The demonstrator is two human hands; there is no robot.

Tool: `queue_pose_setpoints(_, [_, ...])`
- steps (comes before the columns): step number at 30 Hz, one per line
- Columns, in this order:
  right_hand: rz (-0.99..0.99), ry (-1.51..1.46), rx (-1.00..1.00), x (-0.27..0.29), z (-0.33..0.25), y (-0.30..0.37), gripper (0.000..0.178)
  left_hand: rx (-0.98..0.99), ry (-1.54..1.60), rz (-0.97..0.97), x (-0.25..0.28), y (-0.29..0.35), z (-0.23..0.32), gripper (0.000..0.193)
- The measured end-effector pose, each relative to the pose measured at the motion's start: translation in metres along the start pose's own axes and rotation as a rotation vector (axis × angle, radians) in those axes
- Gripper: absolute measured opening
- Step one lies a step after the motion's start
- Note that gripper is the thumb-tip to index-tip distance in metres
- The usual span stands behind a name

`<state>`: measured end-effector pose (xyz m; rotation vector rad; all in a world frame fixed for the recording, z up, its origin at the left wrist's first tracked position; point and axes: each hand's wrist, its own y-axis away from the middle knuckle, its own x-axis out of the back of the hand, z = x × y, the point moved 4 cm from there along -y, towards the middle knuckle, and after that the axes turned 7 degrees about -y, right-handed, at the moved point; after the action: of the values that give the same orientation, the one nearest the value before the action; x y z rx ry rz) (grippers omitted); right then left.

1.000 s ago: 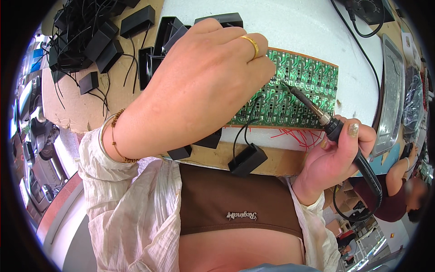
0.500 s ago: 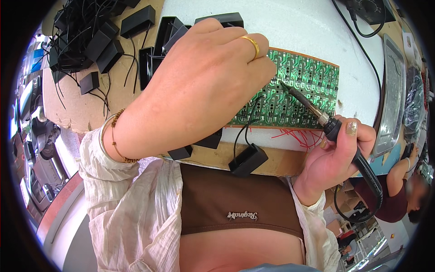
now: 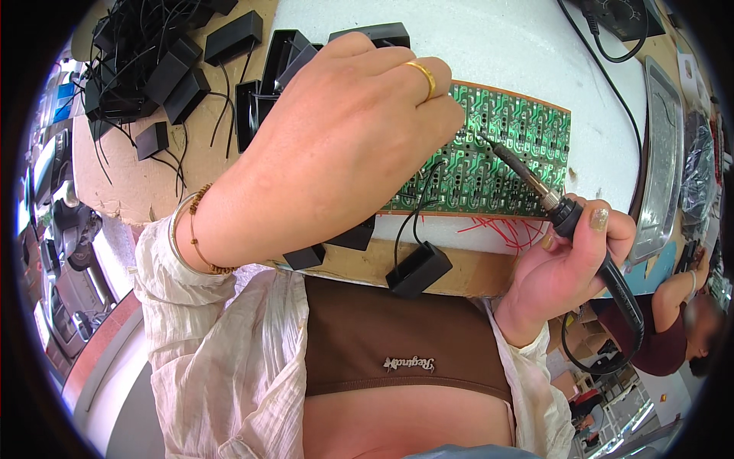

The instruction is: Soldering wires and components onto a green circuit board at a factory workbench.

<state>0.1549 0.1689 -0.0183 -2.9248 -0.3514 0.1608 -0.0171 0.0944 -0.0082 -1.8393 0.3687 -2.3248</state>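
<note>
A green circuit board panel (image 3: pixel 527 153) with rows of solder points lies on a white foam sheet (image 3: pixel 604 145). My right hand (image 3: pixel 554 264) grips a soldering iron (image 3: pixel 564 216), its thin tip over the upper middle of the board; whether it touches is too fine to tell. Above the board's left part, my left hand (image 3: pixel 359 130) is closed with the fingertips turned down. Its own back hides whatever it pinches. A small black plastic case (image 3: pixel 419 269) hangs near the front edge, its black wires running up onto the board. Red wires (image 3: pixel 505 232) stick out below the board.
Black cases with wires (image 3: pixel 176 69) are heaped at the far left. More black cases stand behind and under my left arm. At the right are a metal tray (image 3: pixel 661 161) and a black unit with a dial (image 3: pixel 623 17). A person (image 3: pixel 673 314) sits farther right.
The soldering iron's tip has shifted slightly to the right along the board, and my right hand has moved a little with it. My left hand has stayed nearly in place.
</note>
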Motion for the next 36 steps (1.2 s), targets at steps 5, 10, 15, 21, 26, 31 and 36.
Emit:
queue_pose_setpoints(5, [0.015, -0.01, 0.019, -0.001, -0.001, 0.0, 0.017, -0.002, 0.001, 0.004, 0.0, 0.0, 0.0, 0.009])
queue_pose_setpoints(10, [0.003, 0.007, 0.028, 0.001, -0.001, 0.0, 0.017, 0.003, -0.005, -0.005, 0.0, 0.0, 0.0, 0.009])
queue_pose_setpoints(15, [0.025, -0.012, 0.023, -0.001, -0.002, 0.001, 0.017, 0.04, 0.034, -0.033, 0.008, 0.0, 0.003, 0.013])
queue_pose_setpoints(21, [0.016, -0.043, 0.048, -0.001, -0.003, 0.001, 0.018, 0.065, 0.235, 0.002, 0.028, 0.003, -0.011, 0.024])
queue_pose_setpoints(26, [0.03, -0.056, 0.047, -0.002, -0.003, 0.002, 0.018, -0.07, 0.364, -0.055, 0.031, 0.009, -0.025, 0.029])
queue_pose_setpoints(31, [0.042, -0.05, 0.045, -0.001, -0.002, 0.001, 0.018, 0.058, 0.197, 0.088, 0.028, 0.006, -0.017, 0.037])
queue_pose_setpoints(36, [0.03, -0.08, 0.043, 0.0, -0.001, 0.001, 0.017, 0.044, 0.103, 0.182, 0.023, 0.001, -0.017, 0.029])
